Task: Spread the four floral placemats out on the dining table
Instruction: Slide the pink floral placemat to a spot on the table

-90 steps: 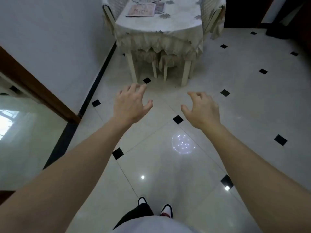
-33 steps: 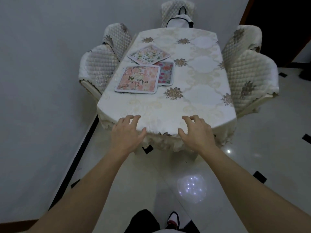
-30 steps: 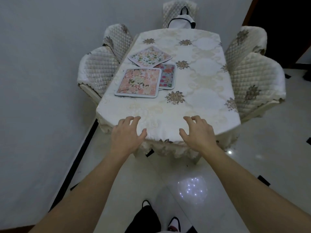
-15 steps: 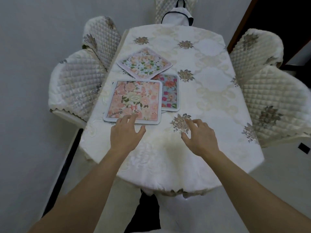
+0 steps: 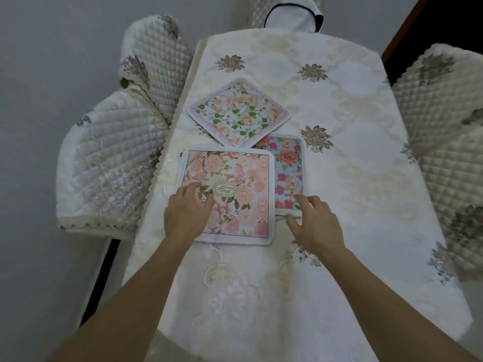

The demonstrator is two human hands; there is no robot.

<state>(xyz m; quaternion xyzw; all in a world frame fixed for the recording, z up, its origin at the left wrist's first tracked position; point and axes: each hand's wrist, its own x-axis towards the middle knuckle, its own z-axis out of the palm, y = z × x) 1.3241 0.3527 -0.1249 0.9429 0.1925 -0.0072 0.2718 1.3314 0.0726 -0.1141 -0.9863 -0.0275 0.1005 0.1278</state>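
You have stepped right up to the table (image 5: 352,194) now. Three seconds ago it was far off across the tiled floor, and half a second ago your hands were only at the near edge of the mats. Now your left hand (image 5: 187,211) lies flat and open on the pink placemat (image 5: 236,178), fingers spread, pressing on its near left part. Your right hand (image 5: 313,222) is open too, fingers loose and a little curled, and its fingertips reach the near edge of the blue placemat (image 5: 288,168). It holds nothing.

The mats have not moved. They sit in a bunch on the left half of the table. The pink placemat is on top and nearest you. The blue placemat is tucked under its right side, so you see only a strip of it. The green-leaf placemat (image 5: 239,112) lies farther away, turned like a diamond, and its near corner covers the top of the blue one.

You can count only three mats. A thin white edge peeks out at the pink one's left side, but it is too small to tell what it is. The quilted chairs (image 5: 109,163) on both sides are cut off, and a white bag (image 5: 294,15) at the far end shows only partly.
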